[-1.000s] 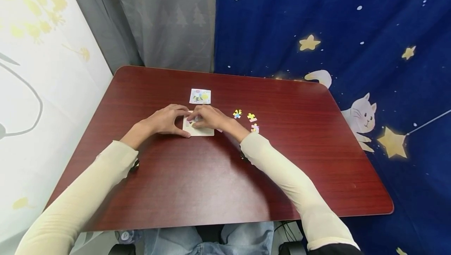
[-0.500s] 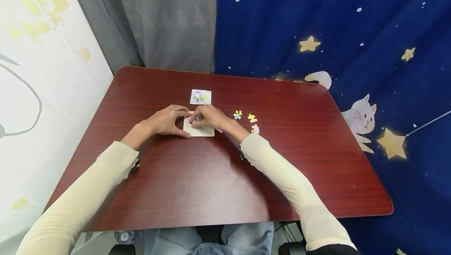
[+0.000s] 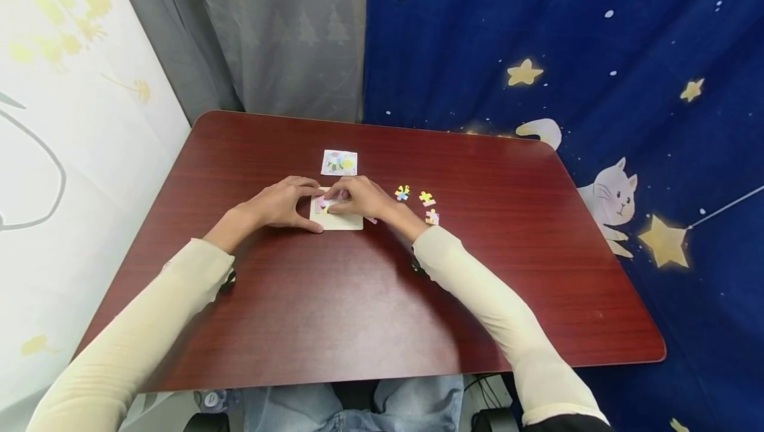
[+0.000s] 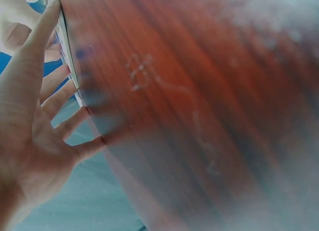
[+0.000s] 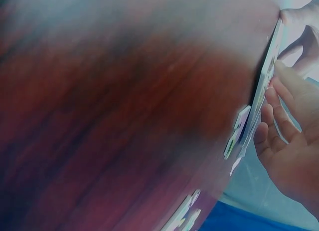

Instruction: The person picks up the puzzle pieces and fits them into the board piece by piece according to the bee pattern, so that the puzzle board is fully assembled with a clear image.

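A small cream puzzle board [image 3: 345, 223] lies on the table, with pink and yellow puzzle pieces [image 3: 321, 204] in its upper left part. My left hand [image 3: 282, 202] spans the board's left side, thumb at the near corner and straight, spread fingers by the far edge. Over the board reaches my right hand [image 3: 364, 198], its thumb and fingertips apart and touching down around the placed pieces. The right wrist view shows the right hand [image 5: 294, 126] with loosely bent fingers along the board [image 5: 264, 81]. The palm hides part of the board from above.
Behind the board lies a picture card [image 3: 339, 162] with a bee. Loose jigsaw pieces sit to the right: a yellow-blue one [image 3: 402, 192], a yellow one [image 3: 426, 198] and a pink-yellow one [image 3: 432, 217]. Another piece [image 3: 371, 220] peeks out beside the board's right edge.
My right thumb and fingertips have spread apart and shifted slightly, so more of the pink pieces shows. The left hand stays where it was on the board.
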Demonstrator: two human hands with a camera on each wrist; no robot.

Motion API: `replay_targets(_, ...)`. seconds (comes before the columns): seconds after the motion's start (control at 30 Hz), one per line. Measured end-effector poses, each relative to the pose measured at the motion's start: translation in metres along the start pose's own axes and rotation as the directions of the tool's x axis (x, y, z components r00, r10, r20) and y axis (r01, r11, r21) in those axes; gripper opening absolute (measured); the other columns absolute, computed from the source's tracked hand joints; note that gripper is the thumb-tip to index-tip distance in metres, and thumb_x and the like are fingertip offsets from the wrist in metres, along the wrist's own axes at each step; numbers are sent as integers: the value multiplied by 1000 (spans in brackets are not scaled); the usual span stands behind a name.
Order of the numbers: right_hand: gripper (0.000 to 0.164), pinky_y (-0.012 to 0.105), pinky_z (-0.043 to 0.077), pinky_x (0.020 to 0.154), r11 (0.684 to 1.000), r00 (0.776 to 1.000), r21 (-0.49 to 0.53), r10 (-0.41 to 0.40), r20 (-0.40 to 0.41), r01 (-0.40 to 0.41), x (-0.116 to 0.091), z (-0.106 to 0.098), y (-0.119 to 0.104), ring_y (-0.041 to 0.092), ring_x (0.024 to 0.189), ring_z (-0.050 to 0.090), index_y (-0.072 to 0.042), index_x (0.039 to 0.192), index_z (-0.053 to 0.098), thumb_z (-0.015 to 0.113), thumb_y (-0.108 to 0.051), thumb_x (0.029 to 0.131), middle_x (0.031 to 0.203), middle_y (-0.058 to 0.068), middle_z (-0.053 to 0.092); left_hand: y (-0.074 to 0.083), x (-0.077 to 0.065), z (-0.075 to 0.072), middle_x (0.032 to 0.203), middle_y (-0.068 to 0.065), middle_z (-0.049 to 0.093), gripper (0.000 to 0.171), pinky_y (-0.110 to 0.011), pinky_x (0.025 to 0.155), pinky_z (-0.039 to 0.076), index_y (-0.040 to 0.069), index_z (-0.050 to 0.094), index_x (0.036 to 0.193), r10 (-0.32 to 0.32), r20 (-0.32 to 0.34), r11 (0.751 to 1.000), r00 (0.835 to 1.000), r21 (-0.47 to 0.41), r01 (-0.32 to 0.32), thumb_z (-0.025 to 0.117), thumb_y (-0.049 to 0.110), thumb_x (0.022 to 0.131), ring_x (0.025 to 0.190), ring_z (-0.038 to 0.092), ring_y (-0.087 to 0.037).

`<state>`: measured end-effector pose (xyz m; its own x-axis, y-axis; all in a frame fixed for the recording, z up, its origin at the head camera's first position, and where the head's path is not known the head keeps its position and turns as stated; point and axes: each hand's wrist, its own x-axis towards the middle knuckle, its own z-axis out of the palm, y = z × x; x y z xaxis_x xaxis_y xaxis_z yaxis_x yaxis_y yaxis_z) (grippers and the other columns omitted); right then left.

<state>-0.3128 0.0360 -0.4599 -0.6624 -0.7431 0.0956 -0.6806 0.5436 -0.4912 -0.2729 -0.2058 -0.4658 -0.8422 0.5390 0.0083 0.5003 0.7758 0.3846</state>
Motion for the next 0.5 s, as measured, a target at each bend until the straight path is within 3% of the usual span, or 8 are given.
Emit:
replay_targets(0.17,30,22,50,82,1000,1000,28,6,-17,-6,-5,-4,6,12,93,65,-14,118,79,84,-25,91,106,-1,73,1,0,1,148,-7,54,95,-55,115,39,14,62,146,1,0,1000,1000,2,-1,87,67,71,143,40,-30)
replay_targets(0.5,30,23,49,79,999,999,-14,33,-26,-33,-16,-15,23,15,91,64,-13,118,78,82,-27,92,109,-1,73,0,1,0,150,-8,52,96,-56,115,38,15,60,147,-18,20,1000,1000,7,18,86,68,72,144,39,-30)
